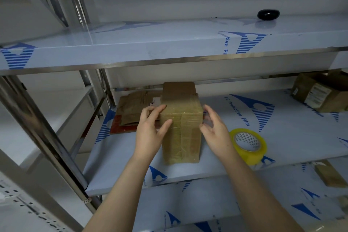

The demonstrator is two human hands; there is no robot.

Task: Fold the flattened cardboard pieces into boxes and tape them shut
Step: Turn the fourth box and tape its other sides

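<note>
The cardboard box [180, 128] stands on the middle shelf [282, 137], right between my two hands and a little ahead of them. My left hand [150, 133] holds its upper left corner: the thumb lies pressed on the near face and the forefinger curls along the top left edge. My right hand [216, 133] is cupped at the box's right side, fingers bent and slightly spread. The thumb tip is at the right edge and the forefinger near the top right corner, though I cannot tell whether it really grips or only touches there.

The box stands tall, its long axis running up and down. Its near face is turned towards me, glossy with clear tape, and a taped seam runs straight down the middle of it. Behind the top edge a plain brown flap shows, reaching away from me (how it sits I cannot make out).

A roll of yellowish packing tape [248, 145] lies flat on the shelf just beside my right wrist, apart from the box. Flattened cardboard pieces [135, 111] lie stacked behind my left hand on a reddish board [120, 128]. Another brown carton [320, 92] sits at the far right of the shelf, and a black rounded object [268, 14] rests on the shelf above.
</note>
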